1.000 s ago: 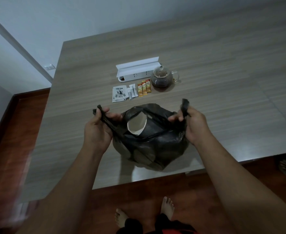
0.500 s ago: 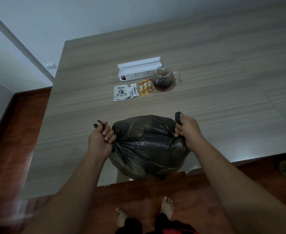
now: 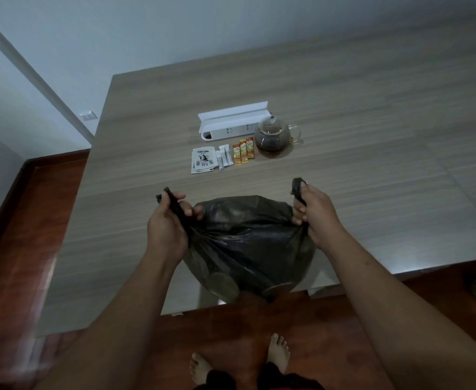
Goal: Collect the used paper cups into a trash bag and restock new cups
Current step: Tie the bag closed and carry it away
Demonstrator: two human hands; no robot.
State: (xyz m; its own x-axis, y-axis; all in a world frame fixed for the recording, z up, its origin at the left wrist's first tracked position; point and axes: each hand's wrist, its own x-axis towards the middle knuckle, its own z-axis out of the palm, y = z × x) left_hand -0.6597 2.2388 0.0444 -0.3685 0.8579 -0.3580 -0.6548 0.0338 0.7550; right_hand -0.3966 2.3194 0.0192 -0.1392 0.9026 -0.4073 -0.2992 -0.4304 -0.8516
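I see the left hand grip clamped on one handle of the black trash bag, the right hand grip clamped on the other. Bag hangs between both grips, at the desk near edge.

Bare forearms, bare feet, dark trousers at the ankles.

White tea packet on the table: reads "YOD CHA" on top, "TEA" below a teapot drawing. Orange sachets beside it carry print, too small to read.
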